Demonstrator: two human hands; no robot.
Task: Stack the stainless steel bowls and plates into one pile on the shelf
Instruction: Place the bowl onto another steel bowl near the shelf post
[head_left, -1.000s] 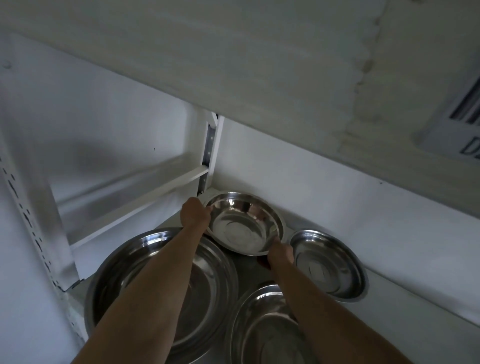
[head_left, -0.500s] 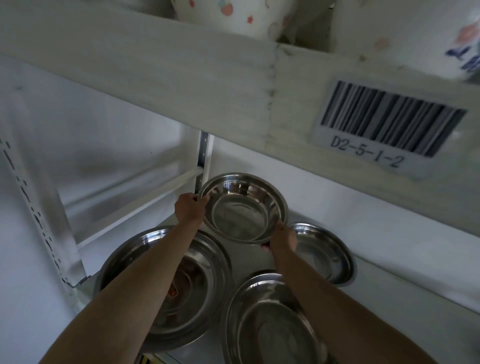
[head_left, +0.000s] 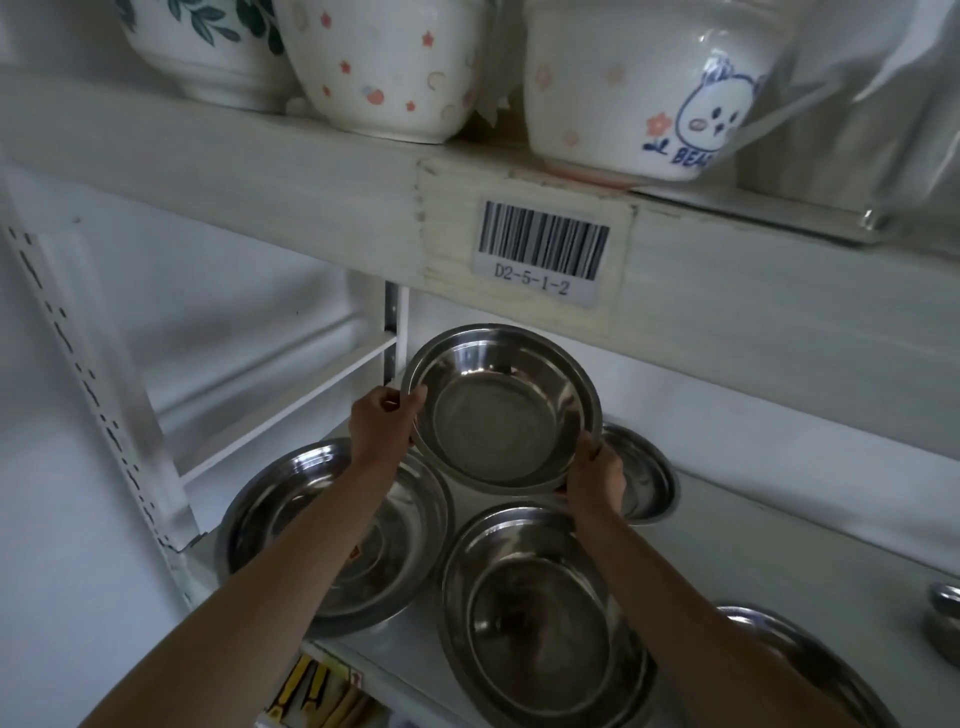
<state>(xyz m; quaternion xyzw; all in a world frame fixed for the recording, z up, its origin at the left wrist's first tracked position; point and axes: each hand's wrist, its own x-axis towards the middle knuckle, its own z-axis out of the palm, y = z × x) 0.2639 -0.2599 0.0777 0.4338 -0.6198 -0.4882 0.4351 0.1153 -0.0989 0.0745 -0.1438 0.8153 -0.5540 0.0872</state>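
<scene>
The left hand (head_left: 382, 422) and right hand (head_left: 596, 474) grip the steel bowl (head_left: 501, 410) by opposite rims, seemingly above the shelf (head_left: 779, 545).

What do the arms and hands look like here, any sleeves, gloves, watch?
Both forearms are bare up to the frame edge: no sleeves in view. The left hand and right hand wear no gloves. No watch, bracelet or ring is visible on either wrist or on the fingers that show. No markings or tape.

3 ceramic bowls (head_left: 387, 67) on upper shelf w/ barcode label (head_left: 543, 249) below.
</scene>
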